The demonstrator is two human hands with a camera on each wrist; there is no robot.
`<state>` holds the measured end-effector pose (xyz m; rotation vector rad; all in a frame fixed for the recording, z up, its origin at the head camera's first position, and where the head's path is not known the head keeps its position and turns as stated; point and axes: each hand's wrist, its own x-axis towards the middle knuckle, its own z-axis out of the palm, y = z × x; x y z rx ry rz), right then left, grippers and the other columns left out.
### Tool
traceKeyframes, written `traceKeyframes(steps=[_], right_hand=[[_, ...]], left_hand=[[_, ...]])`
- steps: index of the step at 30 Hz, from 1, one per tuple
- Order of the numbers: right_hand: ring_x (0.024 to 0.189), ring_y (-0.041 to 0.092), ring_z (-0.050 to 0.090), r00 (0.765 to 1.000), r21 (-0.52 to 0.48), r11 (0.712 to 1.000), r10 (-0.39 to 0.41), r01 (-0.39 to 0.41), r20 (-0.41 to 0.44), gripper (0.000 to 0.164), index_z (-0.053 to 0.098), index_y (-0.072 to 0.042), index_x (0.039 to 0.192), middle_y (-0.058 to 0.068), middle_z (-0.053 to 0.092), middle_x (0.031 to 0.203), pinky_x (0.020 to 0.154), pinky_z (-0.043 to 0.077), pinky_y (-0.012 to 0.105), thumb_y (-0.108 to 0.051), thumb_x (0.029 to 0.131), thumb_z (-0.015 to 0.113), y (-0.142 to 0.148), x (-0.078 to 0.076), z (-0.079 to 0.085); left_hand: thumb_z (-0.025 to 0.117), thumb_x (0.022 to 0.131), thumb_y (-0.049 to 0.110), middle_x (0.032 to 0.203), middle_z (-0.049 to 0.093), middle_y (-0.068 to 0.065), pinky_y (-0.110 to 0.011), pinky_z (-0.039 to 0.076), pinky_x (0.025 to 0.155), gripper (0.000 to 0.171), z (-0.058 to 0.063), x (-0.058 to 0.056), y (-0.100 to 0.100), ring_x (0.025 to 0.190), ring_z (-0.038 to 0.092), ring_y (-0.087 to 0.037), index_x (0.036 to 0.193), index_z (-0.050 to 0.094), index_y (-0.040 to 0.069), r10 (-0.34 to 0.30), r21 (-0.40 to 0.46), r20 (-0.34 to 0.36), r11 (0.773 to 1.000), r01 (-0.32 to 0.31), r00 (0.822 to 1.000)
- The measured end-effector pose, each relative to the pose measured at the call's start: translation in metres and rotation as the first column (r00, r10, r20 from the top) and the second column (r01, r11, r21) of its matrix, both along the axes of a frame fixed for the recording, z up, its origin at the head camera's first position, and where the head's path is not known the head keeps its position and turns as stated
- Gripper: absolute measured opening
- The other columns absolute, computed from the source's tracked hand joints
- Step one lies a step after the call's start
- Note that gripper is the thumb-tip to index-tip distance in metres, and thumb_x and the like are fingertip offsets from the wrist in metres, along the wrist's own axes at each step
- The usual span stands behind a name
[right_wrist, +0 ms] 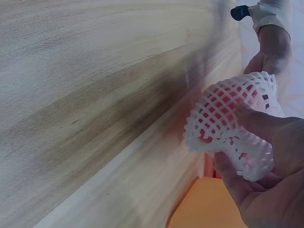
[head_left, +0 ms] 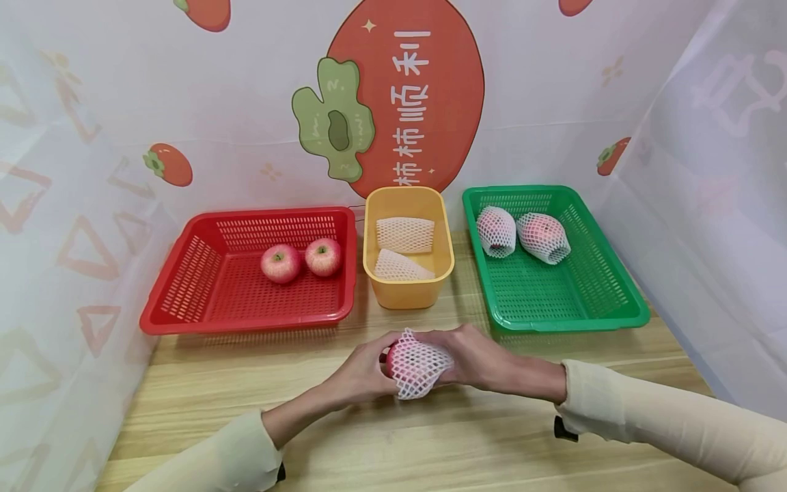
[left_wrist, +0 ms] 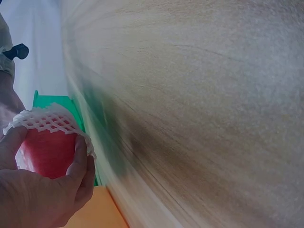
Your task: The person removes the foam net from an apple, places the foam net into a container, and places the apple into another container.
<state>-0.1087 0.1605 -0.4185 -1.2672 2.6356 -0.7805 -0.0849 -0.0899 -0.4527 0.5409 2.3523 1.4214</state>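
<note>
Between both hands, over the table in front of the yellow bin, is a red apple (left_wrist: 50,151) partly covered by a white foam net sleeve (head_left: 419,367). My left hand (head_left: 364,370) grips the apple's bare side, thumb and fingers curled around it, as the left wrist view shows. From the other side my right hand (head_left: 476,357) pinches the net sleeve, its thumb lying on the mesh in the right wrist view. There the mesh (right_wrist: 228,114) spreads over most of the apple, and its near end bunches between the fingers.
A red basket (head_left: 246,322) with two bare apples (head_left: 281,264) stands at the back left. The yellow bin (head_left: 406,294) in the middle contains flat foam nets (head_left: 404,234). At the right, a green basket (head_left: 568,321) holds two net-wrapped apples (head_left: 544,237). A printed curtain hangs behind.
</note>
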Motion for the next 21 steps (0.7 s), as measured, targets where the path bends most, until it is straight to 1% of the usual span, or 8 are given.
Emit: traceKeyframes(steps=[4, 9, 12, 16, 21], right_hand=[[0.101, 0.021, 0.077, 1.0, -0.027, 1.0, -0.017, 0.016, -0.012, 0.058, 0.071, -0.003, 0.133, 0.01, 0.078, 0.118, 0.084, 0.063, 0.032, -0.022, 0.083, 0.093, 0.002, 0.0, 0.0], [0.101, 0.019, 0.077, 0.999, -0.05, 0.998, -0.038, 0.037, -0.016, 0.038, 0.077, -0.003, 0.122, 0.007, 0.08, 0.113, 0.082, 0.063, 0.03, -0.015, 0.087, 0.088, 0.004, -0.001, 0.0], [0.095, 0.014, 0.077, 0.999, -0.061, 0.997, -0.043, 0.042, -0.022, 0.028, 0.08, -0.006, 0.113, 0.003, 0.081, 0.106, 0.079, 0.063, 0.028, -0.009, 0.086, 0.088, 0.005, -0.002, 0.002], [0.089, 0.009, 0.076, 0.999, -0.079, 0.996, -0.042, 0.04, -0.024, 0.019, 0.082, -0.008, 0.104, -0.001, 0.081, 0.098, 0.075, 0.062, 0.026, -0.005, 0.085, 0.088, 0.007, -0.005, 0.005], [0.084, 0.006, 0.075, 0.997, -0.086, 0.995, -0.048, 0.044, -0.055, 0.015, 0.082, -0.01, 0.097, -0.004, 0.081, 0.092, 0.071, 0.061, 0.025, -0.003, 0.085, 0.087, 0.008, -0.007, 0.01]], left_hand=[[0.08, 0.069, -0.004, 0.126, 0.069, -0.011, -0.039, 0.056, 0.091, 0.083, 0.0, -0.001, -0.002, 0.109, 0.066, -0.022, 0.148, 0.058, 0.012, 0.003, 0.005, -0.004, 1.0, -0.003, 1.0], [0.086, 0.072, 0.004, 0.132, 0.068, -0.01, -0.034, 0.054, 0.094, 0.083, -0.002, 0.0, -0.005, 0.113, 0.066, -0.023, 0.149, 0.057, 0.012, 0.009, -0.006, 0.002, 1.0, -0.009, 1.0], [0.09, 0.073, 0.011, 0.133, 0.068, -0.01, -0.033, 0.055, 0.094, 0.083, -0.002, 0.0, -0.007, 0.113, 0.067, -0.024, 0.149, 0.057, 0.013, 0.018, -0.016, 0.003, 1.0, -0.018, 1.0], [0.094, 0.074, 0.017, 0.132, 0.068, -0.012, -0.033, 0.056, 0.092, 0.083, 0.0, 0.0, -0.01, 0.113, 0.069, -0.026, 0.149, 0.057, 0.014, 0.029, -0.015, 0.016, 0.999, -0.029, 0.999], [0.095, 0.075, 0.022, 0.133, 0.067, -0.01, -0.035, 0.057, 0.092, 0.083, 0.002, 0.001, -0.013, 0.114, 0.069, -0.026, 0.149, 0.057, 0.015, 0.032, -0.004, 0.034, 0.999, -0.032, 0.999]])
